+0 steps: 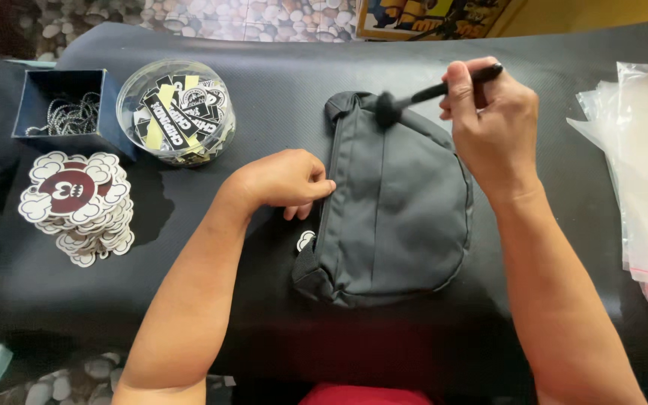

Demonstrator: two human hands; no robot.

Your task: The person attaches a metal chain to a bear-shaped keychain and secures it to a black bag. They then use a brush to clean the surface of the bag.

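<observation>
A dark grey fabric pouch (399,210) lies flat in the middle of a black mat (279,97). My left hand (283,180) pinches the pouch's left seam, fingers curled on the fabric edge. My right hand (493,120) is above the pouch's upper right corner and grips a thin black brush (421,96) by its handle. The brush's round dark head touches the top edge of the pouch. A small white sticker (305,240) peeks out from under the pouch's left side.
At the left lies a stack of cloud-shaped white and dark red stickers (76,202). Behind it stand a dark blue box of ball chains (69,112) and a round clear tub of black labels (175,111). Clear plastic bags (643,172) are piled at the right edge.
</observation>
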